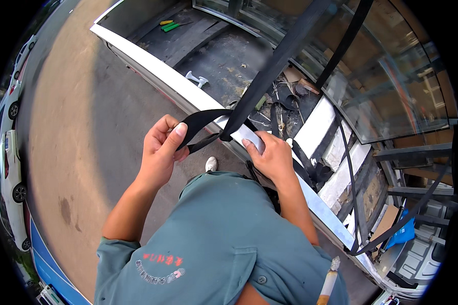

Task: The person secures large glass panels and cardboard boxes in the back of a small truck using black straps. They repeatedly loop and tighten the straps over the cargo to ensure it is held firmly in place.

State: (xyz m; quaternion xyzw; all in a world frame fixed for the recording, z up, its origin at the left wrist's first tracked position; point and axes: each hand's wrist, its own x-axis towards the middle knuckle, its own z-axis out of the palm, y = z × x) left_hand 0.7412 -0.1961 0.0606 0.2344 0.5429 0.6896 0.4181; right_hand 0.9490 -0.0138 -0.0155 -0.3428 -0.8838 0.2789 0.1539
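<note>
A wide black webbing strap runs down from the upper right to the white side rail of a truck bed. It passes around the rail and crosses itself there in a loop. My left hand, outside the bed, is closed on the strap's free loop, with the thumb pressed on top. Just right of the crossing, my right hand grips the rail, its thumb on the top face. Some of its fingers are hidden over the inner edge.
Large glass panes lean on a rack at the right. On the bed floor lie a green-handled tool, white plastic pieces and scraps. Another black strap hangs over the panes. Parked cars line the left; a lit cigarette shows below.
</note>
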